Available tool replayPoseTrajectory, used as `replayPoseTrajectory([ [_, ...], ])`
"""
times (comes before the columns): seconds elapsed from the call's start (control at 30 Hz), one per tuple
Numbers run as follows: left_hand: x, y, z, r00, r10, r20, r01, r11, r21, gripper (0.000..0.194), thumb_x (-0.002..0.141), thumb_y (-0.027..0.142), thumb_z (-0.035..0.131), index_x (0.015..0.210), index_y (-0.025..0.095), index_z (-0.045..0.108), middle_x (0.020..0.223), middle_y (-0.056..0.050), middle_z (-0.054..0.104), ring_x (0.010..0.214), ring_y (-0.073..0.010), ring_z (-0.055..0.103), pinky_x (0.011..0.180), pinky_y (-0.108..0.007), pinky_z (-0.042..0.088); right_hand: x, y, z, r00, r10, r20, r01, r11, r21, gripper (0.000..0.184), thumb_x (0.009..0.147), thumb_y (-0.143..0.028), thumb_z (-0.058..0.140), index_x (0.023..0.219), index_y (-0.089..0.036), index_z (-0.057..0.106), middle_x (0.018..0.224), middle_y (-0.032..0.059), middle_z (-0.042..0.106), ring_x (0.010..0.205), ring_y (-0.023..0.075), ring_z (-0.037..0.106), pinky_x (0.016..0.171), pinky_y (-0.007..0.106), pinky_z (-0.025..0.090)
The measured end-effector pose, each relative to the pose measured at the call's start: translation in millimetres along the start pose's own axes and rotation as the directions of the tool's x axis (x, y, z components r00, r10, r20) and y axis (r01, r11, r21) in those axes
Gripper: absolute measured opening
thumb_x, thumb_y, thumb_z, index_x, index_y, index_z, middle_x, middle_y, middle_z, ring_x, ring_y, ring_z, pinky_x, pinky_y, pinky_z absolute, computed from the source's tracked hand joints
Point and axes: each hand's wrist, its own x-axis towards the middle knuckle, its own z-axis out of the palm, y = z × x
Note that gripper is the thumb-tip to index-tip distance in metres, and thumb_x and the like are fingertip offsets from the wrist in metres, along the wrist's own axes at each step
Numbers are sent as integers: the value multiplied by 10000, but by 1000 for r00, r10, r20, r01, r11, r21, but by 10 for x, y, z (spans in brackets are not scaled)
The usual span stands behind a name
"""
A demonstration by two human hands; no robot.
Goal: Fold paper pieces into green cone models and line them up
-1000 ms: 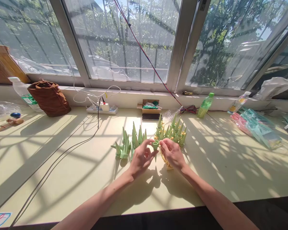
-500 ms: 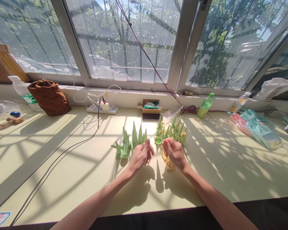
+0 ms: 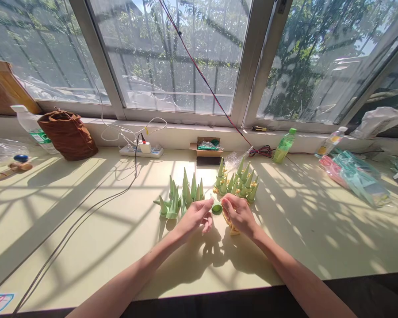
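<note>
A green plastic cone [image 3: 216, 209], its hollow round base facing me, is between my two hands just above the table. My left hand [image 3: 198, 215] has its thumb and forefinger at the cone's left side, apparently pinching it, with the other fingers loosely curled below. On the right, my right hand [image 3: 239, 213] is closed in a pinch beside the cone; what its fingertips hold is too small to make out. Yellow plastic pieces [image 3: 234, 231] lie partly hidden under that hand. Several upright green cones [image 3: 172, 203] stand beyond my left hand.
More green cones with yellow pieces [image 3: 242, 179] stand behind my right hand. Farther back are a small open cardboard box [image 3: 209, 152], a power strip [image 3: 141, 152], a brown bag [image 3: 68, 134] and a green bottle [image 3: 284, 145]. Plastic bags [image 3: 358, 176] lie at right.
The cone between my hands has come lower and nearer to me, and its base has tilted. My left fingers have moved in to it and spread below. My right hand has shifted slightly.
</note>
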Motion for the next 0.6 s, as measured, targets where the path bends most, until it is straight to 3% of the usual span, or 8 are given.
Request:
replayPoseTrajectory([
  [0.2,-16,-12,3,993,108,-49,-92,961,261,357,884,526,561,937,181,483,484,63,503,378,-102,466,412,-207,380,9,24,10,999,51,-3,-51,999,-2,443,957,-457,424,600,-197,394,520,-47,367,479,97,347,471,237,271],
  [0.3,-22,-35,7,967,249,-54,-210,897,390,314,885,460,577,1001,177,505,729,3,580,484,-93,526,448,-210,435,13,17,6,998,63,-10,-64,997,-38,465,953,-450,433,573,-196,353,505,-49,318,477,95,311,467,245,240],
  [0.43,-3,-85,0,884,466,33,-396,710,582,192,919,354,540,998,186,587,1071,-61,548,584,-65,549,505,-209,471,20,0,9,998,59,-28,-61,995,-84,498,947,-447,442,549,-193,285,508,-50,256,479,89,262,469,257,199],
  [0.5,10,-107,6,859,511,25,-409,657,634,165,927,324,534,1014,201,602,1088,-54,541,590,-62,543,530,-212,482,24,-5,18,997,64,-44,-68,994,-88,501,946,-451,445,546,-192,288,513,-49,260,481,89,266,472,256,202],
  [0.6,11,-98,40,858,513,-36,-365,657,659,194,934,330,519,1079,214,578,1107,-61,541,606,-72,540,551,-221,491,26,4,36,991,101,-91,-104,994,-38,486,948,-478,437,563,-193,359,516,-45,331,479,91,320,468,243,241],
])
